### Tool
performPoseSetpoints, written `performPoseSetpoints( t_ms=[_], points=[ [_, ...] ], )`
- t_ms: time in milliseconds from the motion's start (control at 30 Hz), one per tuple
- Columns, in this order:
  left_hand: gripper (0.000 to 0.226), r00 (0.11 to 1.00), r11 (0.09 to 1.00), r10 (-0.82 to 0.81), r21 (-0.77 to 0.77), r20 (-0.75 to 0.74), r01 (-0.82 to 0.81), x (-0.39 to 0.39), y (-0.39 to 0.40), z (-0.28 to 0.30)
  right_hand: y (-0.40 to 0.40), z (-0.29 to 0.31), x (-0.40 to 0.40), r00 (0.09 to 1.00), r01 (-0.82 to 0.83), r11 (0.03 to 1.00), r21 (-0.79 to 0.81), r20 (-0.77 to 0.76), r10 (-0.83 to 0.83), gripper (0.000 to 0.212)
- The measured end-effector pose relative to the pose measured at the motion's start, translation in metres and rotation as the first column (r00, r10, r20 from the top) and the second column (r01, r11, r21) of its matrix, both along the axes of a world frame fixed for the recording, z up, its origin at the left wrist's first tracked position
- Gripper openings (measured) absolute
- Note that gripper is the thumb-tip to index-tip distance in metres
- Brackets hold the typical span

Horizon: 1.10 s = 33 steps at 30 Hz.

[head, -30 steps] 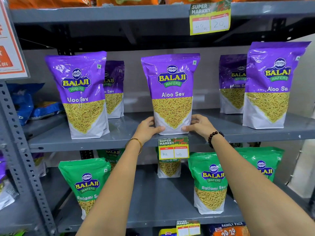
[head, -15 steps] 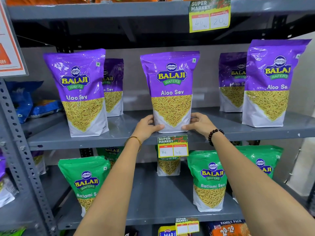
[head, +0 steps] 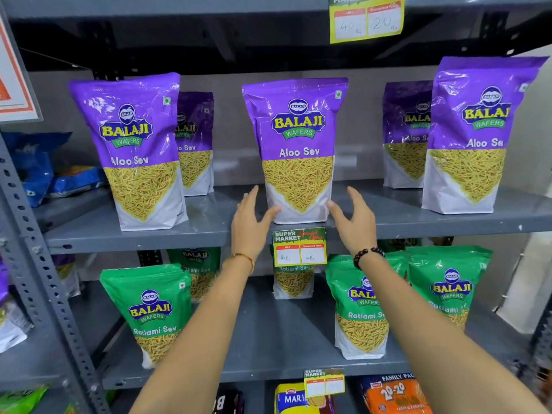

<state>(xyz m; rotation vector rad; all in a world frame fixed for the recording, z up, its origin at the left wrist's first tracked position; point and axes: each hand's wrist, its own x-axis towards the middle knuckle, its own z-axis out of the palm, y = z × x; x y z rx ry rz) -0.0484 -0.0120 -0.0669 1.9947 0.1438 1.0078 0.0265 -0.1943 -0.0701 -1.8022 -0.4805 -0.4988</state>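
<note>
A purple Aloo Sev pouch (head: 297, 150) stands upright in the middle of the grey metal shelf (head: 209, 225). My left hand (head: 249, 225) is just left of its base, fingers straight, the thumb tip touching or nearly touching the bottom corner. To the right of the base my right hand (head: 355, 222) is spread the same way, its thumb at the other corner. Neither hand grips the pouch.
More purple Aloo Sev pouches stand at left (head: 134, 150) and right (head: 475, 135), with others behind them. Green Ratlami Sev pouches (head: 152, 312) fill the shelf below. A price tag (head: 299, 248) hangs on the shelf edge. A perforated upright (head: 35, 264) runs down the left.
Both hands have let go of the middle pouch's base and opened, fingers now spread beside it. The pouch stays standing where it was.
</note>
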Motion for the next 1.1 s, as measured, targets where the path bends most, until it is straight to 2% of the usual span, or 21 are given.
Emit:
performPoseSetpoints(
  t_ms=[100, 200, 267, 400, 500, 600, 667, 767, 900, 1100],
  points=[
    [0.063, 0.991, 0.988, 0.095, 0.115, 0.092, -0.106, -0.011, -0.022, -0.040, -0.004, -0.034, -0.014, 0.986, 0.117, 0.991, -0.065, 0.125, -0.108, 0.059],
    [0.064, 0.987, 0.993, 0.109, 0.023, 0.116, -0.112, -0.024, -0.037, -0.088, -0.009, -0.068, -0.024, 0.964, 0.168, 0.984, -0.064, 0.219, -0.150, 0.058],
    [0.065, 0.994, 0.993, 0.101, -0.073, 0.048, -0.098, -0.029, -0.047, -0.120, -0.016, -0.094, -0.027, 0.960, 0.191, 0.978, -0.082, 0.222, -0.169, 0.057],
    [0.066, 0.981, 0.988, 0.022, -0.148, -0.194, -0.052, -0.031, -0.068, -0.182, -0.037, -0.155, -0.029, 0.985, 0.174, 0.971, -0.166, 0.043, -0.169, 0.055],
    [0.067, 0.917, 0.990, -0.057, -0.143, -0.394, 0.001, -0.023, -0.082, -0.220, -0.057, -0.199, -0.026, 0.966, 0.193, 0.966, -0.172, -0.140, -0.218, 0.054],
    [0.069, 0.813, 0.985, -0.149, -0.161, -0.563, 0.068, -0.008, -0.095, -0.251, -0.079, -0.230, -0.018, 0.881, 0.220, 0.962, -0.159, -0.391, -0.266, 0.057],
    [0.071, 0.748, 0.974, -0.206, -0.204, -0.631, 0.096, 0.005, -0.104, -0.264, -0.090, -0.242, -0.008, 0.813, 0.193, 0.971, -0.141, -0.530, -0.238, 0.063],
    [0.074, 0.671, 0.959, -0.266, -0.261, -0.692, 0.111, 0.026, -0.116, -0.275, -0.104, -0.250, 0.013, 0.741, 0.132, 0.989, -0.072, -0.656, -0.146, 0.071],
    [0.072, 0.625, 0.934, -0.346, -0.319, -0.700, 0.160, 0.048, -0.120, -0.280, -0.112, -0.255, 0.037, 0.669, 0.009, 0.999, 0.050, -0.743, 0.031, 0.082],
    [0.071, 0.600, 0.896, -0.428, -0.405, -0.676, 0.183, 0.058, -0.112, -0.282, -0.101, -0.264, 0.049, 0.695, 0.016, 0.983, 0.182, -0.709, 0.120, 0.074]
  ],
)
